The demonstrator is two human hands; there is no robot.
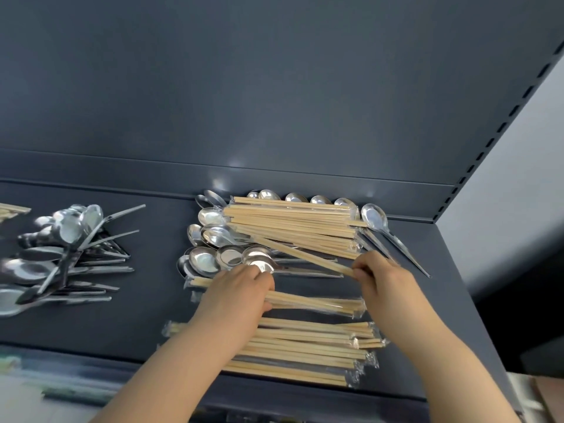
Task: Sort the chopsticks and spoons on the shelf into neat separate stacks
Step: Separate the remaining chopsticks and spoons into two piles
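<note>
Shelf [146,315]: spoons [213,257] among chopsticks [293,227]

Just a dark grey back panel [244,87] filling the upper frame, a slotted upright [500,129] at right, pale wall [525,178] beyond it.

Spoon pile [45,264] is running off left edge, blurred. Left hand [241,293] is covering mid part of wrapped chopsticks [320,303]. Stuff below shelf [146,312] front is smearing, can't ID.
</note>
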